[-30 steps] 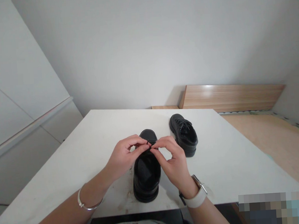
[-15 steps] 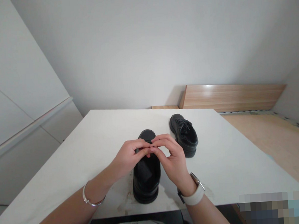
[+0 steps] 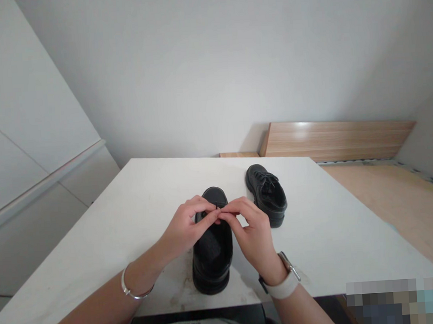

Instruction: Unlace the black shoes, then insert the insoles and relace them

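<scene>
A black shoe (image 3: 212, 252) stands upright on the white table in front of me, toe pointing away. Over its lacing area my left hand (image 3: 185, 225) and my right hand (image 3: 252, 228) meet fingertip to fingertip. Each is closed in a pinch, and a short bit of dark shoelace (image 3: 216, 208) shows between the fingers. Most of the lace and the shoe's tongue are hidden behind my hands. To the right and farther back is a second black shoe (image 3: 266, 193), its lace tied in a bow.
The white table (image 3: 112, 256) has brownish marks near its front edge. Behind it rises a grey wall, with a wooden headboard (image 3: 340, 140) and a pale bed surface (image 3: 390, 195) at right. White cabinet panels (image 3: 29, 159) stand at left. A blurred patch covers the lower right corner.
My right fingers have closed into a tighter pinch, and my left fingers have shifted slightly over the lace. Both shoes stay in place.
</scene>
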### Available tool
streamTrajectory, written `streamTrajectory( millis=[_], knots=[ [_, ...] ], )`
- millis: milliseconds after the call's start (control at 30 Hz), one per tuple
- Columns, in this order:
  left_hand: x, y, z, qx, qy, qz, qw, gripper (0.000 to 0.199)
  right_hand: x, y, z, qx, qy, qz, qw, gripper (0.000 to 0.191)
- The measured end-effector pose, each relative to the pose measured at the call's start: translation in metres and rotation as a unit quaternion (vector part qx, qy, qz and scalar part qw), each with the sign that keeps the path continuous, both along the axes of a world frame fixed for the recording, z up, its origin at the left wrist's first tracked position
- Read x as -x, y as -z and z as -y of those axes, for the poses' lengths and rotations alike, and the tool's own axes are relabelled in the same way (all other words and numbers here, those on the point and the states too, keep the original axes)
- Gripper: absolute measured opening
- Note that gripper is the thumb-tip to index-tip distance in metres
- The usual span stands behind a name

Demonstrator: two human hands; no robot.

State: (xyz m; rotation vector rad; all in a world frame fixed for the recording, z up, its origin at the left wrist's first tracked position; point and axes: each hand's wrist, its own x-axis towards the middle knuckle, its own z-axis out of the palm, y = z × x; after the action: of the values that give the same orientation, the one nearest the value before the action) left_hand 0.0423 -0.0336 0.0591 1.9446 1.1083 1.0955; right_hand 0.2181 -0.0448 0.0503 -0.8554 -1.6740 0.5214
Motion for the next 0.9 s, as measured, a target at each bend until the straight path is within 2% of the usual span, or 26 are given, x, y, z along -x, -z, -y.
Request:
streamTrajectory(
  millis=[133, 200, 267, 433, 533, 633, 767, 900],
  knots=[
    [0.001, -0.001, 0.001, 0.015, 0.008, -0.025, 1.0, 0.025, -0.001, 0.001, 0.001, -0.043, 0.066, 0.007, 0.997, 0.016],
    [0.002, 0.0, 0.0, 0.03, 0.014, -0.015, 0.999, 0.023, -0.003, 0.004, 0.002, -0.056, 0.077, 0.0, 0.995, 0.015],
    [0.004, 0.002, -0.001, 0.055, 0.016, 0.011, 0.998, 0.02, -0.006, 0.007, 0.003, -0.063, 0.057, 0.002, 0.996, 0.015],
    [0.007, 0.008, -0.005, 0.081, 0.013, 0.039, 0.996, 0.012, -0.022, 0.012, 0.007, -0.046, -0.063, 0.077, 0.994, 0.014],
    [0.005, 0.006, -0.002, 0.016, 0.026, 0.005, 1.0, 0.01, -0.027, 0.01, 0.008, -0.013, -0.085, 0.119, 0.989, 0.011],
    [0.002, 0.002, 0.003, -0.098, 0.04, -0.047, 0.993, 0.013, -0.021, 0.009, 0.008, 0.038, -0.084, 0.076, 0.993, 0.01],
    [-0.001, 0.0, 0.005, -0.234, 0.042, -0.121, 0.964, 0.022, -0.007, 0.009, 0.003, 0.118, -0.07, -0.004, 0.99, 0.014],
    [-0.005, 0.007, 0.001, -0.345, 0.025, -0.181, 0.921, 0.023, -0.001, 0.011, -0.004, 0.148, -0.071, -0.008, 0.986, 0.012]
  ],
)
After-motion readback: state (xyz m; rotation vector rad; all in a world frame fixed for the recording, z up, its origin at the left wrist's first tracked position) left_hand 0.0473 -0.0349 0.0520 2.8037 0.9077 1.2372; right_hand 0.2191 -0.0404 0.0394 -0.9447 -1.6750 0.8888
